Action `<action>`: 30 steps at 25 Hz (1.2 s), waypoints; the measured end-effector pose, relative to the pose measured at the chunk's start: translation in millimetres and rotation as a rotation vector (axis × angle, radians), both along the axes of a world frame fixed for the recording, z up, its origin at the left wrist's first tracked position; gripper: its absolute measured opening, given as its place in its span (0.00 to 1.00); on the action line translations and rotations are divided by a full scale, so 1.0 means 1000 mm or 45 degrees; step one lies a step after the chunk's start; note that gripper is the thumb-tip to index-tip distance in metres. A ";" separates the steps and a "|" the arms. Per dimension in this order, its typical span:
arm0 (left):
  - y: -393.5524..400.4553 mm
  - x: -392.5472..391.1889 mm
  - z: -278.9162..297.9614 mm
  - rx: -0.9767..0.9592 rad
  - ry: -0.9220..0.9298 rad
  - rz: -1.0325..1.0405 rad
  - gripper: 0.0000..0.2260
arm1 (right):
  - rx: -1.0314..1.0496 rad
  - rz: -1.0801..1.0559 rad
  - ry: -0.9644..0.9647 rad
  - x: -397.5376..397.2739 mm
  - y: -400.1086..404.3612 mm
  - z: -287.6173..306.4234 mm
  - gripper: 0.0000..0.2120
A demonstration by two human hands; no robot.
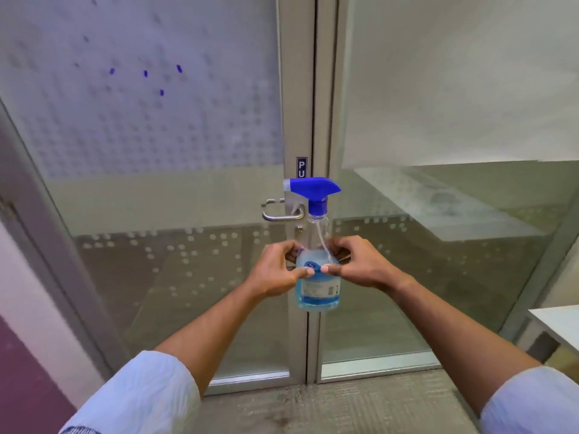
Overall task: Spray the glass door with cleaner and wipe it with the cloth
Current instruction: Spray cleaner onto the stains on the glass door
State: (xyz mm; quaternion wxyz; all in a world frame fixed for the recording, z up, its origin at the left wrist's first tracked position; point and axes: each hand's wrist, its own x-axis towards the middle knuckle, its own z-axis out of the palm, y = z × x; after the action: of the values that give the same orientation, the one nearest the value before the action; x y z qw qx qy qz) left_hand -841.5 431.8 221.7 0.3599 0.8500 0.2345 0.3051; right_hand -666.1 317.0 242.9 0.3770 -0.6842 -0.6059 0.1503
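Spray bottle (317,277) upright, long axis vertical, held between both hands. Left hand (275,270) and right hand (360,264) each grasp its body, equally near. Nozzle points left, above the fingers, toward the glass door (156,198). No cloth visible.

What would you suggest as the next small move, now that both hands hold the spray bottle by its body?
Probably slide the right hand up to the blue trigger head, because both it and the left hand pinch the spray bottle low, no finger is on the trigger, and the nozzle points left toward the glass door.
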 end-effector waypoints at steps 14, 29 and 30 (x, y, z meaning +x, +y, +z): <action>0.201 -0.229 0.059 0.175 0.073 0.272 0.13 | 0.249 0.283 0.596 -0.232 0.249 0.076 0.13; 0.320 -0.221 0.124 0.005 -0.055 0.174 0.20 | 0.177 0.778 0.893 -0.229 0.399 0.167 0.12; 0.324 -0.219 0.129 0.002 -0.031 0.170 0.21 | 0.188 0.784 0.897 -0.230 0.403 0.172 0.11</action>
State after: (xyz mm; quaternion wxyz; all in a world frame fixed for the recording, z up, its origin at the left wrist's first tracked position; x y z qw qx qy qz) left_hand -1060.6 756.0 350.5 0.3410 0.8289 0.2861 0.3389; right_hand -896.2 720.2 415.2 0.5451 -0.3515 -0.6248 0.4347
